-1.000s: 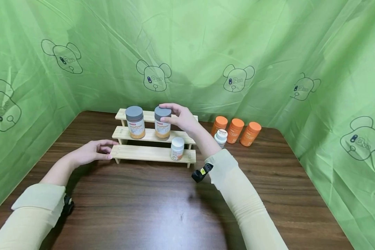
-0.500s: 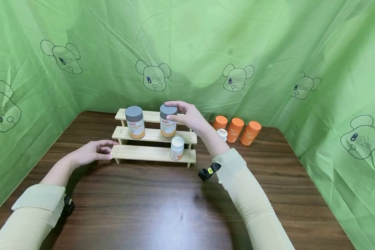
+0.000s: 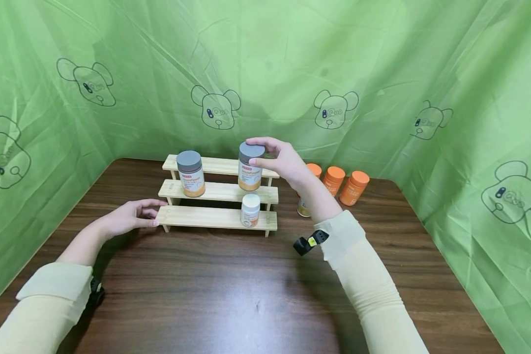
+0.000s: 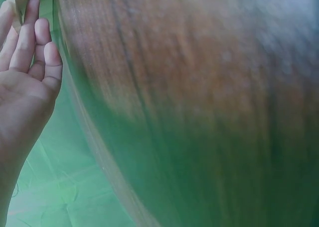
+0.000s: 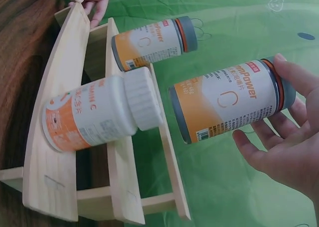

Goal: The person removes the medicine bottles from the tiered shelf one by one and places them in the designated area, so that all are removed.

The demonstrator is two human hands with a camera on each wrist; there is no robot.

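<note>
A three-step wooden display rack (image 3: 194, 216) stands on the table. My left hand (image 3: 130, 216) holds the left end of its lowest step, thumb in front and fingers behind. My right hand (image 3: 285, 160) grips the grey lid of a supplement bottle (image 3: 250, 178) with a white and orange label. That bottle is raised off the rack in the right wrist view, upright over the right part of the middle step. A matching grey-lidded bottle (image 3: 192, 182) stands at the left of the middle step. On the lowest step's right end stands a small white vitamin C bottle (image 5: 94, 112).
Right of the rack stand several orange bottles (image 3: 355, 188), partly behind my right forearm. A small bottle (image 3: 304, 207) beside them is mostly hidden by the forearm. Green cloth (image 3: 274, 64) hangs behind and at both sides of the dark wood table (image 3: 203, 285).
My right hand has carried the grey-lidded bottle rightward and slightly up along the rack. My left hand has stayed at the rack's left end.
</note>
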